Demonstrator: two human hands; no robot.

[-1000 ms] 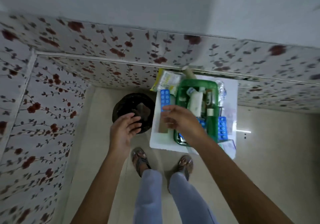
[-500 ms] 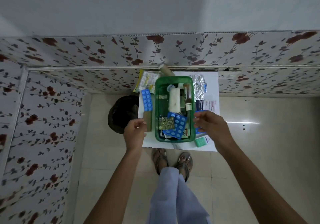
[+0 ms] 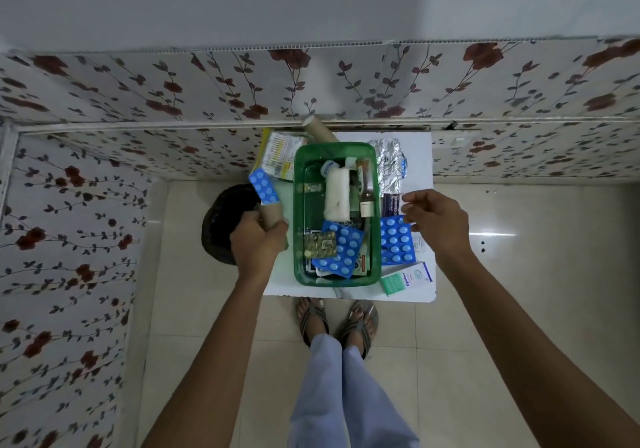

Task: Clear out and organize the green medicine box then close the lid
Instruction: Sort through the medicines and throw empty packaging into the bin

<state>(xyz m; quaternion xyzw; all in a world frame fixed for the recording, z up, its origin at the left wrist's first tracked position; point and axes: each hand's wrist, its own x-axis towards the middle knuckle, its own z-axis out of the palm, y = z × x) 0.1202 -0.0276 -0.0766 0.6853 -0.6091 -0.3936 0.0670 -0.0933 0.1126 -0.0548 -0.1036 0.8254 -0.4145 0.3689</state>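
The open green box (image 3: 298, 240) held a white gauze roll (image 3: 336, 198), a bottle (image 3: 366, 191) and blue blister packs (image 3: 341, 252), while the left hand (image 3: 257, 243) gripped a brown strip (image 3: 273, 213) and the right hand (image 3: 438, 221) hovered loosely open.

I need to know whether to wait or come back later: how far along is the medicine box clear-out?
Partly done. Out on the white table already: a foil strip, a blue blister pack and a small green carton. In hand: the left hand grips a brown strip with a blue blister sheet; the right hand hovers open. Left: the green box holds a gauze roll, a bottle and packs; no lid visible.
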